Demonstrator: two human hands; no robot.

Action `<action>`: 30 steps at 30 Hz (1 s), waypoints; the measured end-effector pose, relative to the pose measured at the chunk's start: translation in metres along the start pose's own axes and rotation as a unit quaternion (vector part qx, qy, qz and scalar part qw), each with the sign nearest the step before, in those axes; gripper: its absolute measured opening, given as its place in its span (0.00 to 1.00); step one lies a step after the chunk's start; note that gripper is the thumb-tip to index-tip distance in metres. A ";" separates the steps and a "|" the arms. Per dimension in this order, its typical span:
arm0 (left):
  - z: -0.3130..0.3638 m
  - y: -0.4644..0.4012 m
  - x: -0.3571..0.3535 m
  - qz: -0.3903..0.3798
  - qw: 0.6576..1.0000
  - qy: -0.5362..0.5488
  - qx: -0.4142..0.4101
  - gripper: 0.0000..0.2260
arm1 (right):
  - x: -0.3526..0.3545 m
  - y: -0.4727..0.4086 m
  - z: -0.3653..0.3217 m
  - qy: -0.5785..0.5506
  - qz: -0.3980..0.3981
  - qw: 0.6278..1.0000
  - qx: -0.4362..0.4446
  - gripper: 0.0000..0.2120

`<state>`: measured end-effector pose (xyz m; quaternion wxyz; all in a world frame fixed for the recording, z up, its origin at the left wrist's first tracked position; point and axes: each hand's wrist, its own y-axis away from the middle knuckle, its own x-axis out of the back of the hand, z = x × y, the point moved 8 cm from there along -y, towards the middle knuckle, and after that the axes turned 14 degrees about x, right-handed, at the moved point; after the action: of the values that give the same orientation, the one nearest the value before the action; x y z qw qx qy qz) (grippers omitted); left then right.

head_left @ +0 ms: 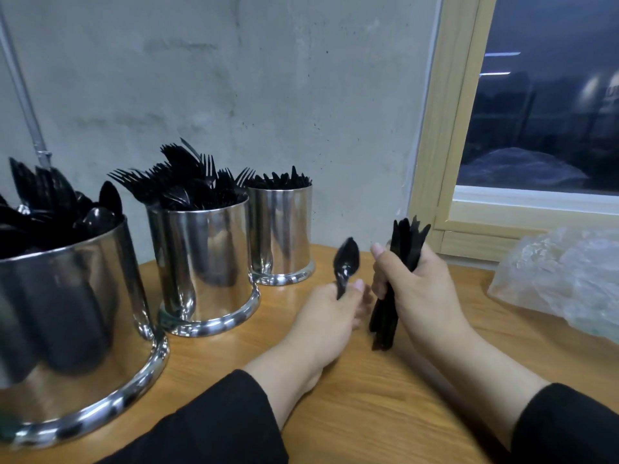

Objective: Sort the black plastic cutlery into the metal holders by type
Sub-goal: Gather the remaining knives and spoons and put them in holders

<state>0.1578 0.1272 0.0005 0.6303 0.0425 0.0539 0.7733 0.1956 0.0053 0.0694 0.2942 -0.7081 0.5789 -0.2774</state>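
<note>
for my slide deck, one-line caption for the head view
Left hand pinches a black spoon; right hand grips a cutlery bundle beside three metal holders.

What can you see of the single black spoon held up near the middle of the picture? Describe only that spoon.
The spoon is glossy black, plastic by its look, with an oval bowl that catches small glints of light and a thin handle. It stands nearly upright, bowl up, leaning slightly right. The left hand pinches its handle, hiding the lower end. It is held above the wooden table, apart from the bundle of cutlery gripped in the right hand, and right of the three metal holders.
</note>
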 end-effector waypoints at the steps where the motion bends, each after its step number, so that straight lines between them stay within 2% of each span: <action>1: 0.000 0.003 -0.006 -0.032 0.999 -0.002 0.007 0.14 | 0.000 -0.002 -0.002 -0.015 0.011 1.000 -0.004 0.15; 4: 0.005 0.008 -0.014 -0.086 0.996 0.013 0.007 0.16 | -0.002 -0.013 -0.012 -0.076 0.045 0.996 -0.015 0.15; 9: 0.019 0.018 -0.014 -0.136 0.989 0.065 -0.001 0.16 | -0.006 -0.026 -0.026 -0.011 0.056 0.998 0.004 0.13; 13: 0.028 0.021 -0.010 -0.142 0.981 0.130 0.013 0.11 | -0.017 -0.040 -0.035 -0.049 0.050 0.998 -0.005 0.10; 15: 0.033 0.019 -0.002 -0.119 0.982 0.148 0.005 0.11 | -0.020 -0.047 -0.037 -0.027 0.032 0.999 -0.007 0.13; 18: 0.042 0.015 0.017 -0.046 0.992 0.115 -0.037 0.11 | -0.024 -0.059 -0.032 0.031 -0.017 0.999 -0.039 0.19; 22: 0.056 0.013 0.047 0.060 0.994 0.048 -0.071 0.12 | -0.037 -0.077 -0.032 -0.046 -0.100 0.990 -0.092 0.13; 24: 0.062 0.015 0.055 0.085 0.993 0.024 -0.085 0.13 | -0.042 -0.083 -0.037 -0.034 -0.118 0.990 -0.076 0.14; 27: 0.063 0.018 0.056 0.074 0.993 0.029 -0.085 0.14 | -0.050 -0.088 -0.043 0.007 -0.138 0.990 -0.040 0.22; 30: 0.062 0.016 0.065 0.106 0.990 -0.008 -0.090 0.15 | -0.054 -0.097 -0.050 0.044 -0.147 0.988 -0.003 0.23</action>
<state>0.1373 0.1894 0.0636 0.5467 -0.0023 -0.0258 0.8369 0.2126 0.0687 0.1719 0.2222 -0.7734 0.4815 -0.3473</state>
